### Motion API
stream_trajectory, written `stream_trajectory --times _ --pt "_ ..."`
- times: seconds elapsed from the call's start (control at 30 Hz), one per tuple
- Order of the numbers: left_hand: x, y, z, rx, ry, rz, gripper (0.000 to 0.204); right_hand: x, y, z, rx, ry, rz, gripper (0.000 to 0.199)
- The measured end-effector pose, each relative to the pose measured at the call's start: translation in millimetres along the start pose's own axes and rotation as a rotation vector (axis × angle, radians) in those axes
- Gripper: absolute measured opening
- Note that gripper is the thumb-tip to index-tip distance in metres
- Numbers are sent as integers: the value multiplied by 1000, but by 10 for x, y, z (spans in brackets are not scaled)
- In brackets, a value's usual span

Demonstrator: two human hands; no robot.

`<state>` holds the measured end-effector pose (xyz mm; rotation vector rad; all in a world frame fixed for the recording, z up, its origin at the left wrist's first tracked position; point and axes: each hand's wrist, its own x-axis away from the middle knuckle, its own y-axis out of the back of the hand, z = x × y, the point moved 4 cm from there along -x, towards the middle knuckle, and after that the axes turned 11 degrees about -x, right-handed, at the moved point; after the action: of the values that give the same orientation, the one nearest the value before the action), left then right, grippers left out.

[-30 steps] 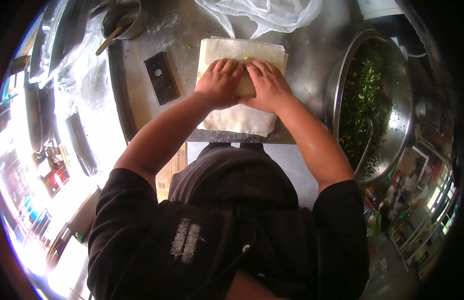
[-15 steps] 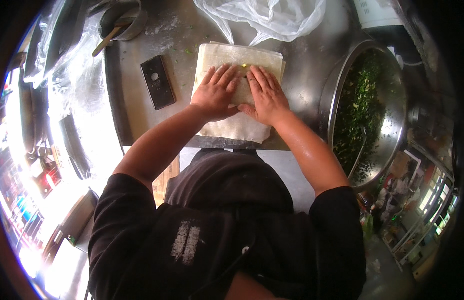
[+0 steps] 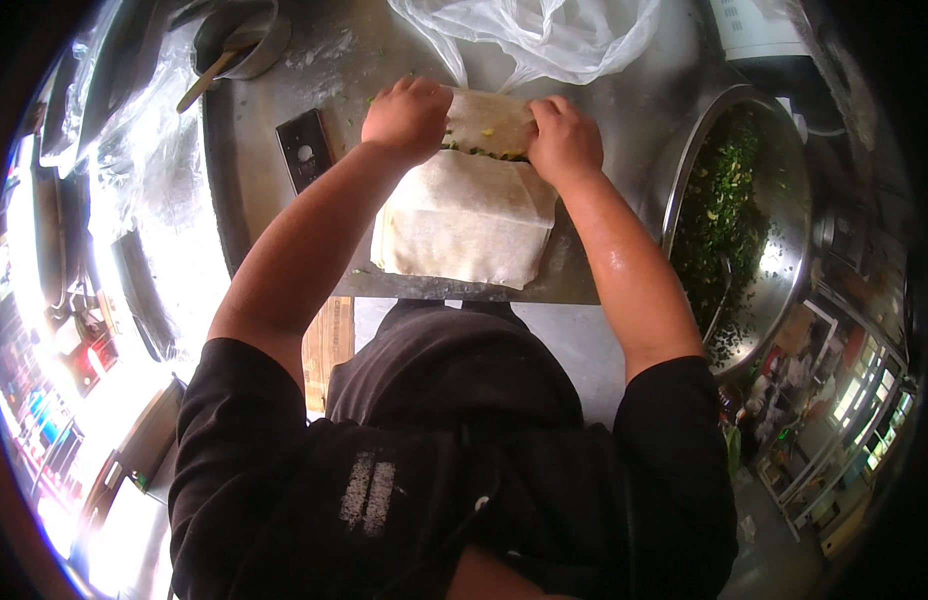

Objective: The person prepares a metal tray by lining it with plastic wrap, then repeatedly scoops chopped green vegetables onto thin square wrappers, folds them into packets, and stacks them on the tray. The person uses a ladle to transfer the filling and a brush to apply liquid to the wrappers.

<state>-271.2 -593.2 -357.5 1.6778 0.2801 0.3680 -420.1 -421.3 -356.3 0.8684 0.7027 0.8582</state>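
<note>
Thin, pale, dough-like sheets (image 3: 464,235) lie in a stack in front of me. At their far end is a raised flap of sheet (image 3: 492,118), with a line of chopped green filling (image 3: 489,154) showing along its near side. My left hand (image 3: 409,120) is closed on the flap's left end. Its right end is gripped by my right hand (image 3: 566,142), fingers curled over the edge. The fingertips of both hands are partly hidden.
A large metal bowl (image 3: 674,190) of chopped greens with a metal utensil stands at the right. A dark phone (image 3: 305,150) lies at the left, beyond my forearm. A white plastic bag (image 3: 554,40) and a pot (image 3: 269,55) with a wooden handle sit farther back.
Both hands, which lay flat on the sheet, have moved farther away and apart and closed on its ends. The far part is now lifted, exposing the green filling.
</note>
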Motion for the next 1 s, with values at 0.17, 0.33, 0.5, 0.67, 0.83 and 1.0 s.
stream_trajectory --times 0.17,0.33,0.5,0.67,0.83,1.0 --pt "-57 47 -29 -51 45 20 18 -8 57 19 -1 30 -67 10" --pt "39 87 38 77 63 -65 18 68 178 46 -25 84 -141 12" --pt "250 176 98 91 -27 -284 15 261 311 166 -104 107 -150 11" --pt "252 178 190 62 -30 -264 12 273 376 198 -89 52 -148 7" --pt "286 294 210 -15 -104 -432 8 213 365 120 -99 47 -221 3" --pt "403 403 183 9 -138 -489 6 204 470 221 -148 174 -315 4"
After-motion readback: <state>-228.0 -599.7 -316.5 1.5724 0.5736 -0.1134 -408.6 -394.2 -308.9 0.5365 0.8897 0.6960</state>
